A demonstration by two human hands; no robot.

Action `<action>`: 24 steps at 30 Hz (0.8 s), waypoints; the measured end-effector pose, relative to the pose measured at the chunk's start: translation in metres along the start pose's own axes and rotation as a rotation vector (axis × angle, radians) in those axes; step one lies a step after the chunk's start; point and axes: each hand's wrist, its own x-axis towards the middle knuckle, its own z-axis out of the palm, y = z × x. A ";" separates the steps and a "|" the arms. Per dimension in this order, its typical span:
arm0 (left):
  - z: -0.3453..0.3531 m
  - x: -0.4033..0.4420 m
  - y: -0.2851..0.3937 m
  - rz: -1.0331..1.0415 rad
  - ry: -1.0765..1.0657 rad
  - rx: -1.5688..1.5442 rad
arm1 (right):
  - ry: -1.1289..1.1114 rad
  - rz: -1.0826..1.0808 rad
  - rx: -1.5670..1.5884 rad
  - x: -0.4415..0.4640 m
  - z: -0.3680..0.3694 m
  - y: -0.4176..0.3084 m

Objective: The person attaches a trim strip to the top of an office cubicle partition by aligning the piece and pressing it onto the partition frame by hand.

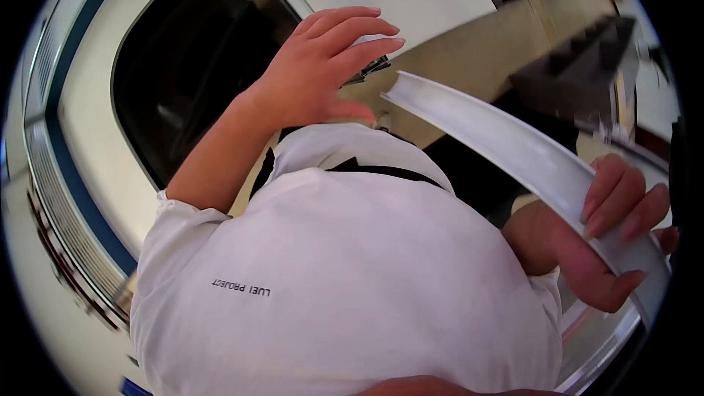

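Observation:
A long white curved strip with a trough-like section (499, 136) runs from the middle of the view to the lower right. My right hand (612, 194) holds it near its lower right end, fingers over one edge and thumb on the other side. Raised at the upper middle, my left hand (326, 59) has its fingers apart and curved, with nothing in it. The strip's far end lies to the right of this hand, not touching it. Below both hands is my white shirt (352, 271) with small dark lettering.
A dark slotted rack or box (579, 66) stands at the upper right. A white panel with a large dark window (198, 51) is at the left. Small dark metal parts (374, 67) show beyond my left hand. Beige floor (484, 59) lies beyond the strip.

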 end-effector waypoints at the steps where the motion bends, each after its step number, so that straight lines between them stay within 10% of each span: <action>1: -0.001 0.005 -0.010 0.003 -0.114 0.040 | 0.046 0.005 -0.010 -0.002 0.013 -0.004; 24: 0.023 0.083 -0.036 0.219 -0.601 0.039 | -0.077 0.160 -0.316 0.012 0.028 -0.045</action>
